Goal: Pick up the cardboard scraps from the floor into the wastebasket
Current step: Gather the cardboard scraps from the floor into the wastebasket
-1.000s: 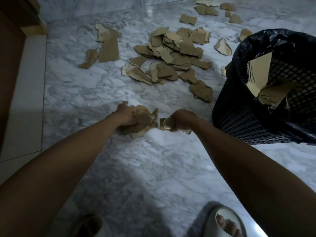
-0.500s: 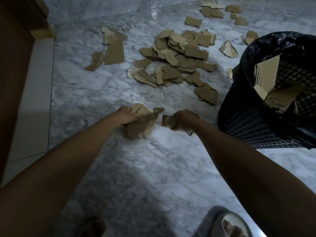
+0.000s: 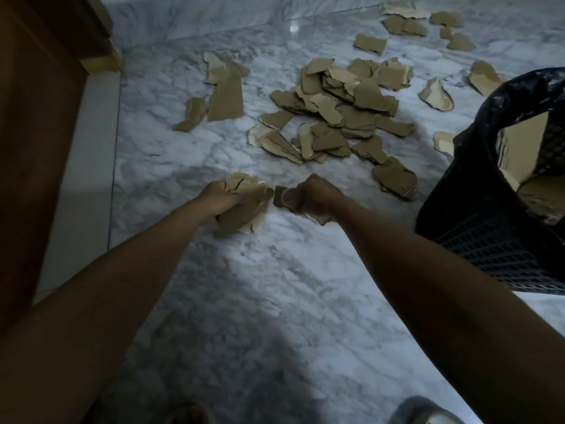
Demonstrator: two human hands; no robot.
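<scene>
Veined marble floor (image 3: 275, 301); both hands (image 3: 218, 198) (image 3: 315, 195) grip ragged cardboard scraps (image 3: 241, 209).

glossy veined marble floor (image 3: 275, 286); matt torn cardboard scraps (image 3: 342, 114); plastic mesh wastebasket (image 3: 477, 249) with shiny black liner (image 3: 519, 93).

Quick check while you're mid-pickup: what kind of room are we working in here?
Probably an indoor room of a home, though which room I cannot tell. The floor is polished grey-veined marble, a wooden door or cabinet stands at the left, and a black mesh wastebasket with a bin liner stands at the right.
</scene>
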